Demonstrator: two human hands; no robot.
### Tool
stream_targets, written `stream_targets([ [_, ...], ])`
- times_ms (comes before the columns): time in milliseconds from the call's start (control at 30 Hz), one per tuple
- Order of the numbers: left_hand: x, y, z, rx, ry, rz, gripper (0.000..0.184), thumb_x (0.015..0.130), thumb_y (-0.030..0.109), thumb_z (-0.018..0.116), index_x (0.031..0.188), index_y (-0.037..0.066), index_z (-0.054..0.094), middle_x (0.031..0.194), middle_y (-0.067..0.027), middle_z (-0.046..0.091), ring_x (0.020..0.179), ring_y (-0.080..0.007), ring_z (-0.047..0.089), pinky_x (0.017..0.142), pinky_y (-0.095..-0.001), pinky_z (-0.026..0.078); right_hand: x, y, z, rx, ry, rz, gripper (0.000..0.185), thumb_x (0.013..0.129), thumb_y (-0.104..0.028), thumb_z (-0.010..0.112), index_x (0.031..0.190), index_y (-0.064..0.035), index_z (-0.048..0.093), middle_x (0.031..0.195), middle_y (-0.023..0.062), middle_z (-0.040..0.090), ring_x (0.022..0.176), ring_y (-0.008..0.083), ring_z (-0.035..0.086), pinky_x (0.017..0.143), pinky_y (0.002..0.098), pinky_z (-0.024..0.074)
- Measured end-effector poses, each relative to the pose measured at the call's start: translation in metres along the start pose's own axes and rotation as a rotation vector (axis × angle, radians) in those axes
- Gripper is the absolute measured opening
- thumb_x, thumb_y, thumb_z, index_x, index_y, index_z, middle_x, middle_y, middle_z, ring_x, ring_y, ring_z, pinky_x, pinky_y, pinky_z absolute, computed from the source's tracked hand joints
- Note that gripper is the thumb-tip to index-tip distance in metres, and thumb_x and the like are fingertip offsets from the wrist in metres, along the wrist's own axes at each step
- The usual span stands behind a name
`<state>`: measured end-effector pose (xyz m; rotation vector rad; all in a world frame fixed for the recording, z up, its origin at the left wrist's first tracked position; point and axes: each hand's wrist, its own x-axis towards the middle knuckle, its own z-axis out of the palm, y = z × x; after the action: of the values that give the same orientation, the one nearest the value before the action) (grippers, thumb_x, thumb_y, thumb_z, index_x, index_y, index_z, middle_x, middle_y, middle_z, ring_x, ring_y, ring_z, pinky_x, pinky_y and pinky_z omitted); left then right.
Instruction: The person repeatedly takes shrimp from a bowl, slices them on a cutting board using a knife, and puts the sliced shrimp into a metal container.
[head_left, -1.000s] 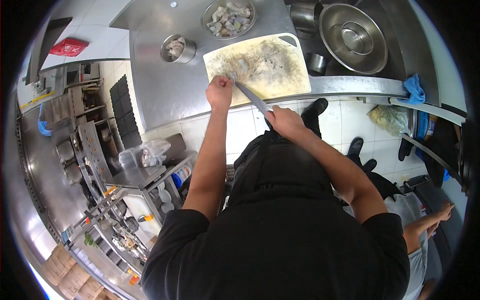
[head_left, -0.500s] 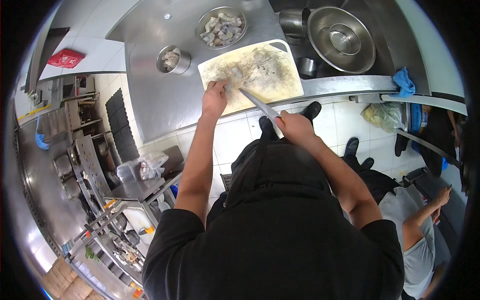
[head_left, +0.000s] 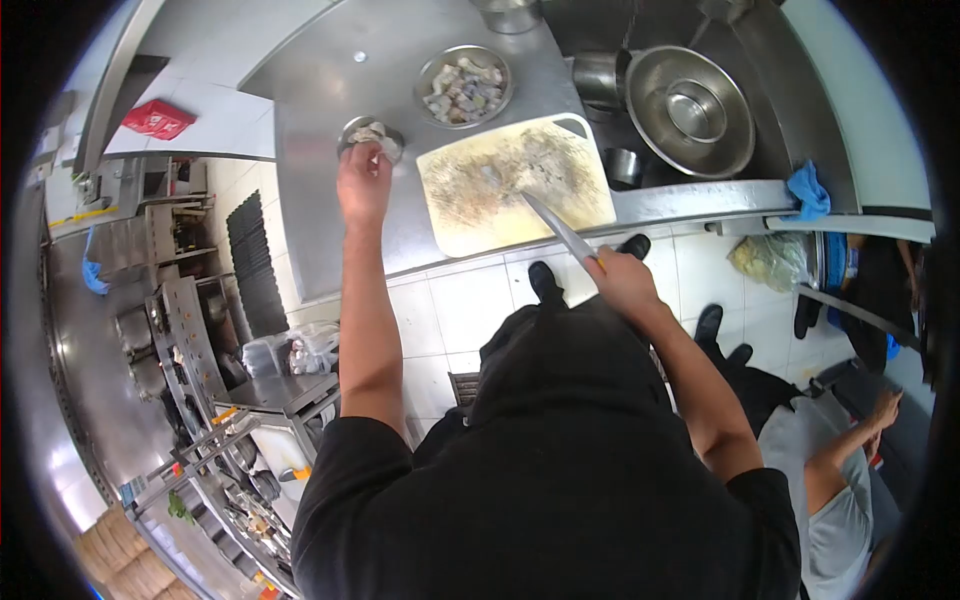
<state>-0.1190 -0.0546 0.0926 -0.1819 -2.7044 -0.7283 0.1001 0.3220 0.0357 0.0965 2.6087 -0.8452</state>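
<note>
My left hand (head_left: 364, 178) reaches into the mouth of a small metal pot (head_left: 392, 146) that holds pale raw pieces, perhaps seafood. Its fingers are drawn together; what they pinch, if anything, cannot be made out. My right hand (head_left: 625, 281) is closed around the handle of a kitchen knife (head_left: 560, 230). The blade points away from me, its tip over the stained cutting board (head_left: 470, 237). A small greyish piece (head_left: 492, 175) lies on the board. Behind the board, a metal bowl (head_left: 424, 108) contains several pale, greyish cut pieces (head_left: 466, 92).
To the right sit a large steel basin (head_left: 738, 120) with a smaller bowl (head_left: 694, 111) inside, and metal pots (head_left: 600, 80). A blue cloth (head_left: 808, 190) hangs on the counter's edge. Another person in a grey shirt (head_left: 835, 520) is at lower right.
My left hand has moved left, from the cutting board to the small pot. My right hand still holds the knife over the board. The whole view has shifted slightly.
</note>
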Motion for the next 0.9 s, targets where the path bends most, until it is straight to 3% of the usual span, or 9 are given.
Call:
stream_targets([
  [67, 0.006, 0.009, -0.003, 0.053, -0.014, 0.042, 0.016, 0.088, 0.009, 0.07, 0.103, 0.01, 0.071, 0.101, -0.0132, 0.069, 0.081, -0.031, 0.071, 0.075, -0.044, 0.057, 0.005, -0.002, -0.003, -0.009, 0.003, -0.031, 0.038, 0.105, -0.04, 0.056, 0.099, -0.0036, 0.063, 0.082, 0.0223, 0.071, 0.081, 0.0447, 0.07, 0.074, 0.0577, 0.054],
  [200, -0.032, 0.022, 0.021, 0.045, -0.41, 0.191, 0.017, 0.088, 0.014, 0.068, 0.105, 0.011, 0.067, 0.104, -0.0142, 0.068, 0.094, -0.0396, 0.068, 0.081, -0.0487, 0.056, 0.004, 0.0, -0.011, -0.004, -0.012, -0.027, 0.038, 0.105, -0.041, 0.056, 0.1, -0.0035, 0.063, 0.084, 0.0227, 0.071, 0.083, 0.0443, 0.07, 0.075, 0.0573, 0.0539],
  [300, -0.068, 0.036, 0.054, 0.109, -0.523, 0.18, 0.014, 0.088, 0.015, 0.069, 0.101, 0.011, 0.066, 0.102, -0.0142, 0.068, 0.093, -0.0388, 0.069, 0.08, -0.0492, 0.056, 0.005, 0.001, -0.014, -0.004, -0.056, -0.014, 0.037, 0.105, -0.04, 0.056, 0.101, -0.0039, 0.062, 0.085, 0.0227, 0.071, 0.085, 0.0442, 0.07, 0.076, 0.0568, 0.0541],
  [333, -0.074, 0.038, 0.065, 0.138, -0.437, 0.203, 0.015, 0.087, 0.012, 0.072, 0.102, 0.009, 0.068, 0.097, -0.012, 0.069, 0.085, -0.0328, 0.07, 0.075, -0.0449, 0.058, 0.005, 0.001, -0.015, -0.007, -0.067, -0.009, 0.037, 0.105, -0.04, 0.056, 0.101, -0.0038, 0.062, 0.085, 0.0225, 0.071, 0.085, 0.0441, 0.07, 0.076, 0.0568, 0.0541],
  [533, -0.119, 0.044, 0.099, -0.036, -0.264, -0.119, 0.024, 0.088, 0.025, 0.077, 0.104, 0.009, 0.067, 0.093, -0.0134, 0.071, 0.085, -0.0347, 0.07, 0.075, -0.0454, 0.058, 0.002, 0.012, -0.011, -0.016, -0.079, -0.029, 0.037, 0.106, -0.04, 0.056, 0.101, -0.0034, 0.061, 0.083, 0.0212, 0.071, 0.083, 0.0436, 0.07, 0.074, 0.0569, 0.054],
  [633, -0.149, 0.063, 0.099, -0.269, -0.343, -0.312, 0.022, 0.089, 0.025, 0.08, 0.099, 0.007, 0.073, 0.079, -0.0135, 0.074, 0.073, -0.0237, 0.073, 0.07, -0.0359, 0.058, 0.003, 0.014, -0.009, -0.029, -0.068, -0.053, 0.037, 0.106, -0.04, 0.055, 0.1, -0.0037, 0.061, 0.082, 0.0207, 0.071, 0.081, 0.0436, 0.07, 0.073, 0.0566, 0.0541],
  [700, -0.15, 0.048, 0.103, -0.342, -0.195, -0.373, 0.018, 0.09, 0.021, 0.08, 0.097, 0.005, 0.074, 0.073, -0.0124, 0.073, 0.069, -0.0184, 0.072, 0.067, -0.0331, 0.057, 0.002, 0.016, -0.009, -0.029, -0.063, -0.057, 0.037, 0.106, -0.04, 0.055, 0.099, -0.0039, 0.061, 0.082, 0.0207, 0.071, 0.081, 0.0437, 0.07, 0.073, 0.0566, 0.0541],
  [833, -0.123, 0.034, 0.096, -0.108, -0.113, -0.104, 0.023, 0.088, 0.018, 0.077, 0.106, 0.006, 0.071, 0.086, -0.0121, 0.072, 0.076, -0.0292, 0.069, 0.074, -0.04, 0.057, 0.005, 0.01, -0.004, -0.009, -0.111, -0.077, 0.038, 0.105, -0.041, 0.055, 0.1, -0.0043, 0.063, 0.085, 0.0212, 0.072, 0.084, 0.0437, 0.07, 0.076, 0.0571, 0.0539],
  [900, -0.115, 0.026, 0.101, -0.138, -0.27, -0.163, 0.023, 0.088, 0.02, 0.077, 0.104, 0.005, 0.071, 0.086, -0.0131, 0.072, 0.081, -0.0317, 0.07, 0.078, -0.0419, 0.056, 0.009, 0.004, -0.003, -0.007, -0.136, -0.095, 0.039, 0.105, -0.042, 0.055, 0.101, -0.0043, 0.064, 0.088, 0.0213, 0.072, 0.086, 0.0434, 0.071, 0.079, 0.0571, 0.054],
])
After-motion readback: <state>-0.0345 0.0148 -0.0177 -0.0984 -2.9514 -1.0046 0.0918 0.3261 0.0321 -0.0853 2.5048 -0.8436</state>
